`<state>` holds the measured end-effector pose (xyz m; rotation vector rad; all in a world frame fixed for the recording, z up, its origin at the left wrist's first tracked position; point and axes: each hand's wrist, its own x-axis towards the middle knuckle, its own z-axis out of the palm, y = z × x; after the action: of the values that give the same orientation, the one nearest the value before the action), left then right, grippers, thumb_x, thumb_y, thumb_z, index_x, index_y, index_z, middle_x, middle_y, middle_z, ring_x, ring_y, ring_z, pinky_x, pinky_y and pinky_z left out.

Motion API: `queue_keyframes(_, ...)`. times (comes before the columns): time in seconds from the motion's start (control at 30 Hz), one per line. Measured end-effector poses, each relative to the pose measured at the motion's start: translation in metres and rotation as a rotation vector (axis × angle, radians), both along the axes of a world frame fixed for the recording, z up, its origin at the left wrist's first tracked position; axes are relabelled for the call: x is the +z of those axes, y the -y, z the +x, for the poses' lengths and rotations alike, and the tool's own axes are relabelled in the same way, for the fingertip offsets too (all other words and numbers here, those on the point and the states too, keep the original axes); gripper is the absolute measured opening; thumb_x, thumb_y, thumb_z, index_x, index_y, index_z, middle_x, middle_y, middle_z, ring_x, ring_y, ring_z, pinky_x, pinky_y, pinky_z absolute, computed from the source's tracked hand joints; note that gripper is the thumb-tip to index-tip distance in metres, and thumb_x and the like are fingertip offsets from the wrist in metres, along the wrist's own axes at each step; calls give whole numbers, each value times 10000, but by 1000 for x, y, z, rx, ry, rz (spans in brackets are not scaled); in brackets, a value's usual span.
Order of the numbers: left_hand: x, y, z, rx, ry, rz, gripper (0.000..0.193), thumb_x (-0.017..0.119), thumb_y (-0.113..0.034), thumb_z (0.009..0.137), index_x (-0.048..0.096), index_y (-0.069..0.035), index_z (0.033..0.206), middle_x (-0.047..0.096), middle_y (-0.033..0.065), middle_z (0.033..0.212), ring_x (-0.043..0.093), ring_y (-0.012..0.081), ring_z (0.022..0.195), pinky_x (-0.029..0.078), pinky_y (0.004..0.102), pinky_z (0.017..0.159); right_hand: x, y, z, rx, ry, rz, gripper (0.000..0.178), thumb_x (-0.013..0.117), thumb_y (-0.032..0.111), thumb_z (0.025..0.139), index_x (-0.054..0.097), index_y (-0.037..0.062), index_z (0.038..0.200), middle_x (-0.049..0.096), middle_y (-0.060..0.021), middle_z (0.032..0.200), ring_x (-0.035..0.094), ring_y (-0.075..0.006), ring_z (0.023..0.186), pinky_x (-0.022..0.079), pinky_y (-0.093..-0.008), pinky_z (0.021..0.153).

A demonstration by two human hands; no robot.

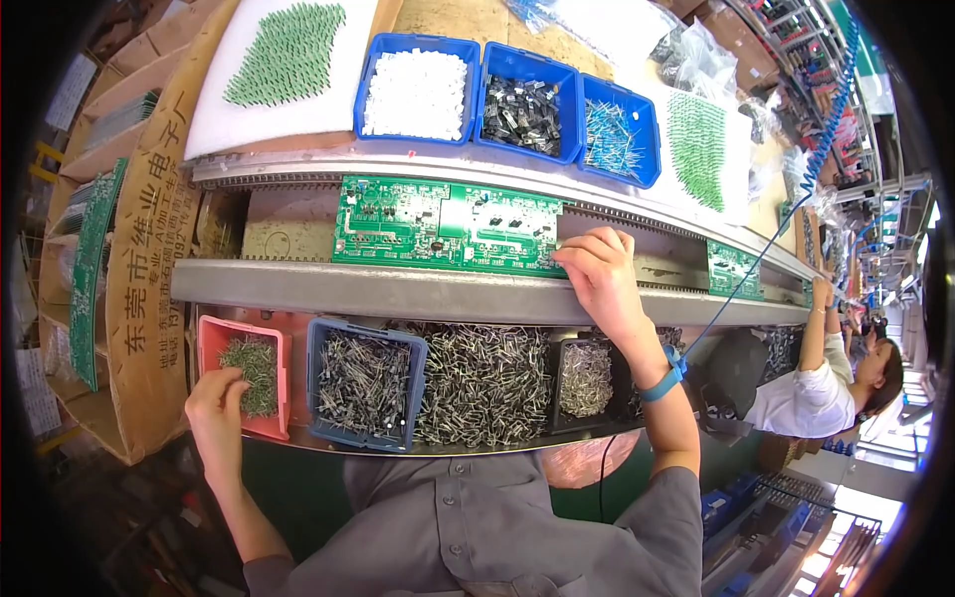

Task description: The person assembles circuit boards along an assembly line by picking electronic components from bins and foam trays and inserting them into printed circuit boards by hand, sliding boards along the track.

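A long green circuit board (450, 227) dotted with small parts lies between the rails of the line in front of me. My right hand (603, 279), with a blue strap (665, 382) on its wrist, is at the board's right end. Its fingers are curled together there, and what they pinch, if anything, is too small to see. At the lower left, my left hand (216, 406) has its fingertips closed at the small greenish leaded parts (255, 370) in a red bin (284, 403). Anything between those fingertips cannot be made out.
A grey-blue bin (418, 383) and a heap of metal-legged parts (482, 383) stand nearest me. Beyond the metal rail (398, 286) are several blue bins (470, 139). More boards (734, 269) sit farther right, near a person in white (808, 398). A blue cord (741, 289) crosses the line.
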<state>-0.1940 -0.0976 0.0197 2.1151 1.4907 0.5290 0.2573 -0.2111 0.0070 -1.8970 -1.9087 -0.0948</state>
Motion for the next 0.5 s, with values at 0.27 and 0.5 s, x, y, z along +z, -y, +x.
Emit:
queue_keyframes(0.27,11,3,9,-68,-67,107,100,582,86,807,621,36,885,568,142,872,589,290,788,480,343,707,21,1,-11,-21,9,-19,194,708,56,743,679,106,928,651,-1,927,557,-202,926,360,-378,871)
queue_keyframes(0.5,21,17,39,-77,613,-370,134,575,132,794,579,16,862,611,84,888,587,143,803,482,268,725,51,9,-71,305,-7,85,258,698,97,704,670,106,961,621,-16,957,557,-186,931,379,-450,865)
